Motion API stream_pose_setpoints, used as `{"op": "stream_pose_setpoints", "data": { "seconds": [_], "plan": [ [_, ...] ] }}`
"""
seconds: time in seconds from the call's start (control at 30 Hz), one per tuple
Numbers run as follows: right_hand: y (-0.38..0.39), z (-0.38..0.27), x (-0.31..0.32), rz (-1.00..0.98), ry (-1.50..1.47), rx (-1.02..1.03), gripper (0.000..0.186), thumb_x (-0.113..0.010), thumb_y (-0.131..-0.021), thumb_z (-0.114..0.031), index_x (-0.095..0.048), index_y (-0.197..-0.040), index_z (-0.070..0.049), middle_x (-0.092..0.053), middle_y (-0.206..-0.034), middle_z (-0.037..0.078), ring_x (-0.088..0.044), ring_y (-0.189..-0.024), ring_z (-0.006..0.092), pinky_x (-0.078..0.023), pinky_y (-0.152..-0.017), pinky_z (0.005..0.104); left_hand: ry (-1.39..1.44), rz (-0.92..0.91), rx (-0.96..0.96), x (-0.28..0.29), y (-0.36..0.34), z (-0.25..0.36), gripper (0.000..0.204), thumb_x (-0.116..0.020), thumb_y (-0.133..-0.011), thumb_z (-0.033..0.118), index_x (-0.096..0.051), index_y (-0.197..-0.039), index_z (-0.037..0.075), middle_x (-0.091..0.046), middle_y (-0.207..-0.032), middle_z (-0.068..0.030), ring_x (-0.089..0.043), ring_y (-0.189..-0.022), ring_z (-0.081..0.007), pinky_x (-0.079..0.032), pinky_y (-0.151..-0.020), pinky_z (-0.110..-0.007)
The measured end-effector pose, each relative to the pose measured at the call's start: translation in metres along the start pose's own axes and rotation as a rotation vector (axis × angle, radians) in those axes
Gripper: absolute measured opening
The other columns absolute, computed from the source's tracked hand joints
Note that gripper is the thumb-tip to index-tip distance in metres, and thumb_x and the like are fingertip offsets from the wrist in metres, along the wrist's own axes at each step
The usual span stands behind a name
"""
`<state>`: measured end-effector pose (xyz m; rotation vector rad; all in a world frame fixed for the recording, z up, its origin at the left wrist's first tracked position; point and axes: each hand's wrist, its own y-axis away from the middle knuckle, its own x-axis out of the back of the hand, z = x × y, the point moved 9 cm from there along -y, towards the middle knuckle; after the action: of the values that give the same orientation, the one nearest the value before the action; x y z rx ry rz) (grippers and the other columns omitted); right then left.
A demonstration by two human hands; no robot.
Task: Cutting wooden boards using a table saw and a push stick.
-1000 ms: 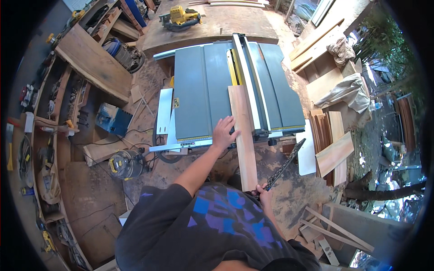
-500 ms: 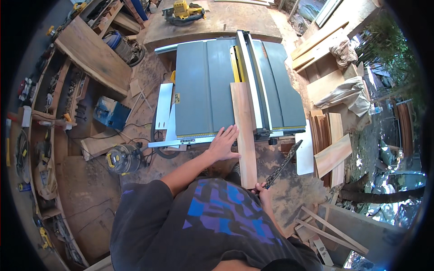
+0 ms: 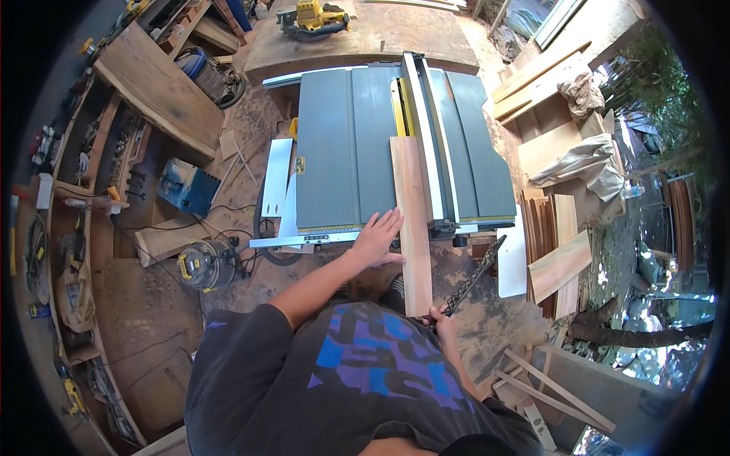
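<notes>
Nearest to us, the right hand [image 3: 445, 323] is closed around the lower end of a black, lattice-patterned stick [image 3: 477, 275], with its thumb at the near right corner of a long, flat, pinkish-tan wooden board [image 3: 413, 228]. We see that the board is straight and rectangular, with a squarely cut near end. Its face is bare wood, pale tan in the near part and pinker farther up, with soft brownish streaks of grain running lengthwise. The near part juts out toward us beyond the front edge of a grey, flat-topped table saw [image 3: 327, 152]; the rest lies on the saw's top.

Farther up, the bare left hand [image 3: 380, 237] is open, its fingers stretched out along the board's left edge. On the board's other side runs a long, pale metal fence [image 3: 427, 152]; we cannot tell whether the two touch. The board's far end reaches a narrow yellow strip [image 3: 404, 110] in the saw's top. Beyond, on a broad, brown wooden counter [image 3: 380, 45], we see a yellow-and-black power saw [image 3: 313, 18].
</notes>
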<state>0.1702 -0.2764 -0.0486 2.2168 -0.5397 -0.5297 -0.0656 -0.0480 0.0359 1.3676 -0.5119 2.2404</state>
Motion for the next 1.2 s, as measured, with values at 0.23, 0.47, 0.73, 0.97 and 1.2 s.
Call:
{"op": "stream_pose_setpoints", "data": {
  "seconds": [0.23, 0.47, 0.73, 0.97, 1.2],
  "plan": [
    [-0.022, -0.002, -0.007, -0.037, -0.102, 0.041, 0.030, -0.069, -0.096, 0.005, -0.046, -0.090, -0.014, -0.059, -0.078, 0.007, -0.065, -0.061, 0.0240, -0.053, -0.051, 0.0374, -0.011, -0.043, 0.023, 0.001, -0.014, -0.010, 0.125, -0.080, -0.075, 0.070, -0.029, -0.163, -0.002, -0.029, -0.170, -0.0257, -0.033, -0.157, -0.0369, -0.026, -0.128, -0.055],
    [-0.036, -0.007, -0.017, 0.058, -0.106, 0.054, 0.032, -0.071, -0.094, 0.004, -0.046, -0.093, -0.015, -0.060, -0.082, 0.007, -0.066, -0.064, 0.0246, -0.060, -0.056, 0.0394, -0.005, -0.074, 0.044, 0.003, -0.028, -0.025, 0.125, -0.075, -0.079, 0.074, -0.024, -0.166, 0.001, -0.024, -0.173, -0.0247, -0.030, -0.158, -0.0377, -0.027, -0.127, -0.055],
    [-0.052, -0.022, -0.039, 0.101, -0.124, 0.103, 0.030, -0.070, -0.095, 0.004, -0.046, -0.094, -0.015, -0.060, -0.084, 0.007, -0.063, -0.063, 0.0223, -0.060, -0.058, 0.0368, -0.031, -0.168, 0.146, 0.005, -0.051, -0.046, 0.124, -0.074, -0.080, 0.073, -0.019, -0.169, 0.006, -0.016, -0.177, -0.0186, -0.022, -0.162, -0.0362, -0.021, -0.129, -0.056],
    [-0.056, -0.031, -0.056, 0.181, -0.123, 0.132, 0.029, -0.070, -0.095, 0.005, -0.047, -0.094, -0.012, -0.060, -0.085, 0.007, -0.065, -0.066, 0.0218, -0.060, -0.057, 0.0342, 0.120, 0.025, 0.150, -0.012, -0.026, -0.043, 0.104, -0.076, -0.081, 0.068, -0.045, -0.160, 0.008, -0.041, -0.167, -0.0184, -0.036, -0.155, -0.0383, -0.029, -0.126, -0.056],
    [-0.056, -0.037, -0.063, 0.219, -0.123, 0.159, 0.030, -0.069, -0.094, 0.007, -0.047, -0.092, -0.012, -0.060, -0.088, 0.007, -0.065, -0.068, 0.0211, -0.059, -0.056, 0.0329, -0.071, 0.077, -0.033, 0.002, 0.021, 0.042, 0.126, -0.084, -0.062, 0.072, -0.047, -0.149, -0.012, -0.045, -0.158, -0.0331, -0.037, -0.154, -0.0424, -0.030, -0.124, -0.056]
  ]
}}
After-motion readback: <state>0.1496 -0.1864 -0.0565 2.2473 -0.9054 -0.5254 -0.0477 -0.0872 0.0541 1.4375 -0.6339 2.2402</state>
